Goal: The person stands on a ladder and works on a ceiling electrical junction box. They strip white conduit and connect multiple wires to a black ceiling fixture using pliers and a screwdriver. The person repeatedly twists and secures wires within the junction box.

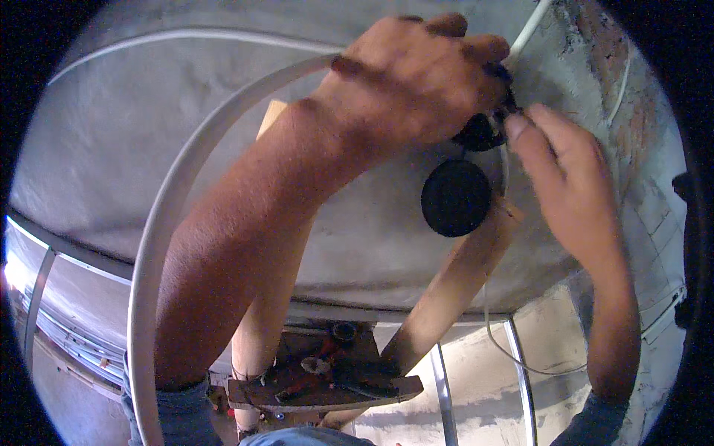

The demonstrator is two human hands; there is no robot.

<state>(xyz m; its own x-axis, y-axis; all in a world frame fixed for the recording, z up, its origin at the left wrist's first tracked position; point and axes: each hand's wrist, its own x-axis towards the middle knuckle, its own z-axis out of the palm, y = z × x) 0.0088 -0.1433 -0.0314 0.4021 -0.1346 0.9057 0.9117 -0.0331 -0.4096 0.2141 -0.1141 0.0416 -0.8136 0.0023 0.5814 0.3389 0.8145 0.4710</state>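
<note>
My left hand (428, 82) is raised high, its fingers curled around a small black part (480, 134) that it mostly covers. From the other side, my right hand (561, 160) pinches the edge of the same part, thumb and forefinger close together. Just below hangs a flat, round black disc (456, 198), which looks joined to the part by a thin black strip. A thick pale cable (167, 178) curves up from the lower left and passes behind my left wrist. What exactly the black part is, I cannot make out.
Beneath my arms stands a wooden ladder (439, 305) with a dark board (327, 394) holding several tools. Grey plaster (372, 245) spreads behind. Metal studs (520, 379) rise at the lower right, and a thin white wire (513, 360) loops near them.
</note>
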